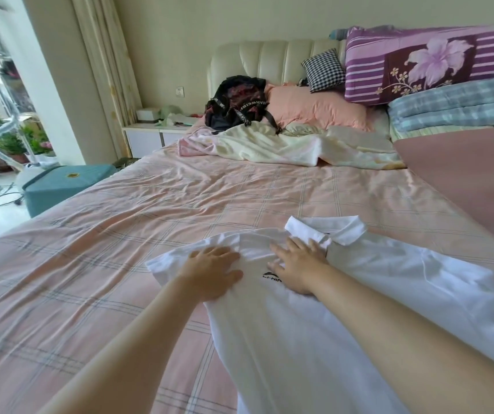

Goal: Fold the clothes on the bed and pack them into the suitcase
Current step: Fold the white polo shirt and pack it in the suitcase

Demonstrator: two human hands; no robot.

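White polo shirt [314, 309] lay front-up on the pink checked bed [120, 234], collar toward the headboard. Left hand [212, 270] and right hand [298, 268] both pressed flat on its chest, fingers straight, gripping nothing.

Left grip [214, 271] and right grip [296, 268] lie flat.

A home bedroom is shown: a wide bed [180, 189] spread with a pink checked sheet is backed by a padded cream headboard [269, 58]. A pink pillow [314, 109], a checked cushion [325, 70] and folded quilts [419, 64] are piled at its head. A white nightstand [147, 138] is set beside it, with a curtain [102, 55] and potted plants [9, 144] seen by the window.
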